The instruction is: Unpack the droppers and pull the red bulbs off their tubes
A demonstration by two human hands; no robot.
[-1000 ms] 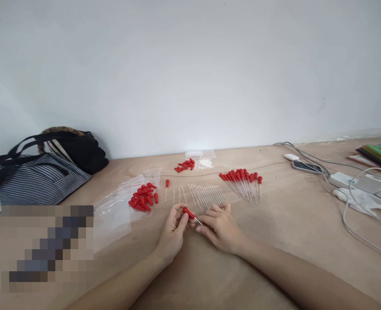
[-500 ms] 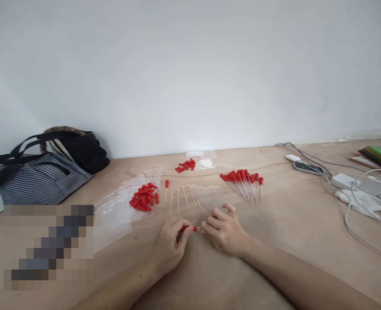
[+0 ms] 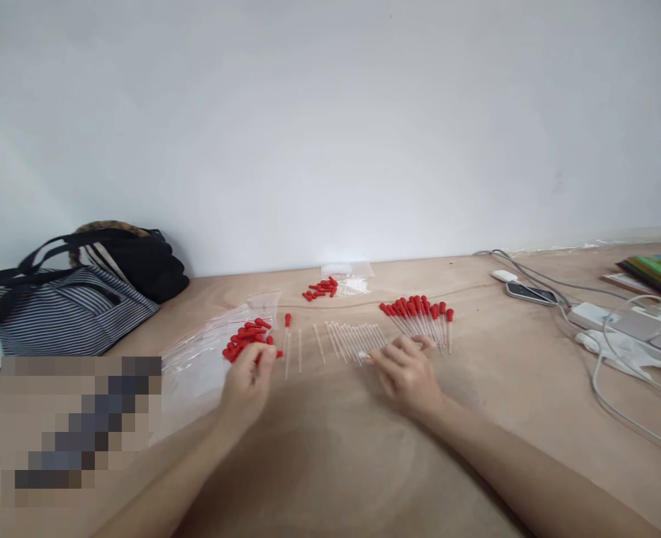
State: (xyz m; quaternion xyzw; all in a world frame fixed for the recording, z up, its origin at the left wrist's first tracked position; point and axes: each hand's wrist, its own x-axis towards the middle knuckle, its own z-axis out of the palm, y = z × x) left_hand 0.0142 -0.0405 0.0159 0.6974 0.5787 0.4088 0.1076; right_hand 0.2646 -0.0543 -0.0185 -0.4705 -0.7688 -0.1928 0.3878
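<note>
My left hand (image 3: 250, 381) is closed in a pinch at the right edge of a pile of red rubber bulbs (image 3: 247, 334), a red bulb (image 3: 279, 353) showing at its fingertips. Bent fingers of my right hand (image 3: 408, 373) come together at the near ends of a row of clear glass tubes (image 3: 341, 340), seemingly on one of them; blur hides the contact. Between the hands a few loose tubes (image 3: 299, 351) lie spaced out. One dropper with a red bulb (image 3: 288, 321) lies beyond my left hand. Several fitted droppers (image 3: 420, 308) fan out past my right hand.
Clear plastic bags (image 3: 196, 381) lie under and left of the bulb pile. Farther back are more red bulbs (image 3: 320, 288) and a small bag (image 3: 346, 269). A striped bag (image 3: 84, 310) stands left. Right are a phone-like device (image 3: 532, 293), power strip (image 3: 660, 340) and cables.
My hands were together holding a red bulb and glass tube end to end. Now they are apart: the left has moved left to the bulb pile, the right slightly right and up to the tubes.
</note>
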